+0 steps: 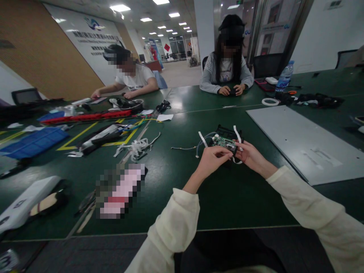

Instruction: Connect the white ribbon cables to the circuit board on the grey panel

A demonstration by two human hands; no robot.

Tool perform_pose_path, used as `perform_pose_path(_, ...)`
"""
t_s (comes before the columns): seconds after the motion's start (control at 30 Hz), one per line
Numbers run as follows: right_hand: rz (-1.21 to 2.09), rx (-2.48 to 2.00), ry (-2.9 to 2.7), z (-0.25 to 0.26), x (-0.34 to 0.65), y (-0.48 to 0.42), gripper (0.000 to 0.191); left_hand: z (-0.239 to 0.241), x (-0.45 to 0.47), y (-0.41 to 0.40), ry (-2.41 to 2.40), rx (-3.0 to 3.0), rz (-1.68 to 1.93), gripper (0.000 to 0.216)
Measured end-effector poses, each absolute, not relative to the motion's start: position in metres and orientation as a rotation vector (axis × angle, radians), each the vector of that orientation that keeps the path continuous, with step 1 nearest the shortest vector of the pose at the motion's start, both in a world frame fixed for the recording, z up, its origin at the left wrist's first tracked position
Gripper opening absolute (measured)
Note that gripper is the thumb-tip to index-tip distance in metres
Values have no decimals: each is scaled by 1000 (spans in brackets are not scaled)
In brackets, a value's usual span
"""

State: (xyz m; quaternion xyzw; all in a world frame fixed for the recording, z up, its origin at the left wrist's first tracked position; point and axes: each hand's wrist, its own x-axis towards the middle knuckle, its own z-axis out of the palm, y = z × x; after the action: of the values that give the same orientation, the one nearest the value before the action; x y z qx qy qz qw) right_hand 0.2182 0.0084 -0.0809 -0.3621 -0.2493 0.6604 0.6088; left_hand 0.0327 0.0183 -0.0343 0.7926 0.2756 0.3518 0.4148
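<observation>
A small green circuit board is between my hands above the green table. My right hand grips it by its right end, fingers curled round the edge. At the lower left side my left hand has thumb and fingers pinched together on the board; its fingertips are partly hidden. White ribbon cables stick up on both sides, and another strip curls below the right fingers. Directly behind the board lies a black plastic part, largely covered. A thin grey cable trails off to the left.
To the right lies a large grey panel. Tangled white strips, a phone and a blue tray are on the left. Two people sit across the table; a water bottle stands at the far right.
</observation>
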Motion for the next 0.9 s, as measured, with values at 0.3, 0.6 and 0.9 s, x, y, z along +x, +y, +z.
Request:
perform_pose_path(0.3,1486,-860,-570,-77,214,6,25,-35,32,22,812,2064,820,9)
perform_pose_path(0.6,1476,-933,-549,-69,210,3,25,-36,34,22,862,1964,688,14)
perform_pose_path(0.9,1471,-923,-554,-66,208,1,24,-41,33,25,987,1946,602,19)
